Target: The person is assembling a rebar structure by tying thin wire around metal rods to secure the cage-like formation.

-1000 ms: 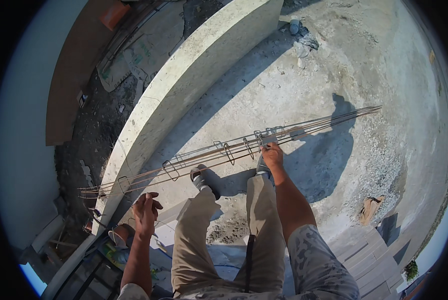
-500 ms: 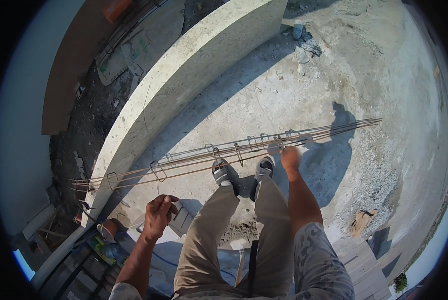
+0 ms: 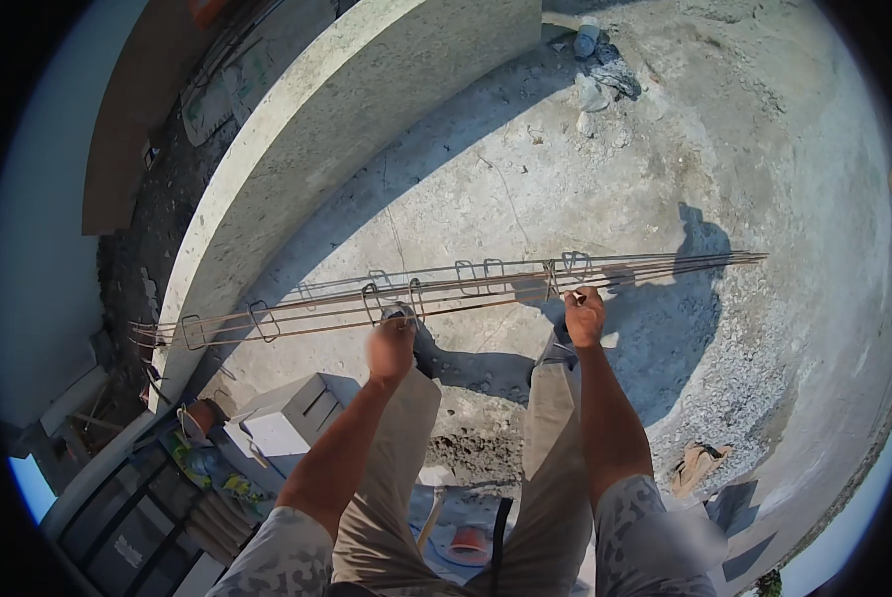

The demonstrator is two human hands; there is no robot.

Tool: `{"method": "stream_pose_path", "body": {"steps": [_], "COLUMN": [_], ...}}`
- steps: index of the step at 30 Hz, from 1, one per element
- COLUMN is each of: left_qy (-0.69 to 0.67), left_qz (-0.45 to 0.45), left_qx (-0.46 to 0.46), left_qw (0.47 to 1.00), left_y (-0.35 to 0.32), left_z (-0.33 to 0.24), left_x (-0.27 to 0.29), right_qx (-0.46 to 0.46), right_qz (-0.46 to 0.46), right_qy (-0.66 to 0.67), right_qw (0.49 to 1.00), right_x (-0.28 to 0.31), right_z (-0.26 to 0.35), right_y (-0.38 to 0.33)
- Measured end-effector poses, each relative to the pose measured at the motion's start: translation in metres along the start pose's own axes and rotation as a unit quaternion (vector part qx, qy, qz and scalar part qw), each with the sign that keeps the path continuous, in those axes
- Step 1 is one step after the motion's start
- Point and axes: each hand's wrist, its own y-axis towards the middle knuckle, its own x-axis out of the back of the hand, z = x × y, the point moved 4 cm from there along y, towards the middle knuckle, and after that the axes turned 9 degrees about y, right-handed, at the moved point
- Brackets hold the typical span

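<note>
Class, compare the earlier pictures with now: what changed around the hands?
The left hand has moved forward and right, from clear of the rebar cage to its near side; blur hides whether it grips. The right hand stays at the cage, whose left end still reaches over the pale wall.

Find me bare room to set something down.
Mostly bare: the ground bordered by the steel rods, low wall and crumpled plastic; also the wall's top past the rods. Crowded: along the rods, near the left hand and right hand; lower left, pale blocks and an orange bucket.
</note>
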Motion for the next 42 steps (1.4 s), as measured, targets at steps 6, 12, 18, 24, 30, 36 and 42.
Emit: {"method": "stream_pose_path", "body": {"steps": [6,12,18,24,30,36,42], "left_qy": [0.074,0.149,0.176,0.11,0.026,0.013,0.035], "left_qz": [-0.017,0.001,0.032,0.086,0.132,0.139,0.069], "left_qx": [0.027,-0.007,-0.073,-0.08,-0.114,-0.097,-0.102], "left_qw": [0.997,0.989,0.981,0.987,0.984,0.985,0.992], "left_y": [0.041,0.058,0.054,0.063,0.064,0.059,0.037], "left_z": [-0.018,-0.031,-0.063,-0.073,-0.1,-0.111,-0.123], "left_x": [-0.063,-0.078,-0.108,-0.125,-0.135,-0.133,-0.115], "right_qx": [-0.072,0.006,0.047,0.04,0.06,0.05,0.062], "right_qz": [0.04,0.013,0.002,0.036,0.054,0.048,-0.022], "right_qy": [-0.036,-0.022,-0.01,0.025,0.011,-0.007,0.006], "right_qw": [0.996,1.0,0.999,0.998,0.997,0.998,0.998], "right_x": [0.02,0.015,0.016,0.012,0.002,-0.006,0.008], "right_z": [-0.01,-0.004,-0.013,0.0,0.036,0.008,-0.014], "right_y": [0.012,0.02,0.015,0.014,0.015,0.02,0.017]}}
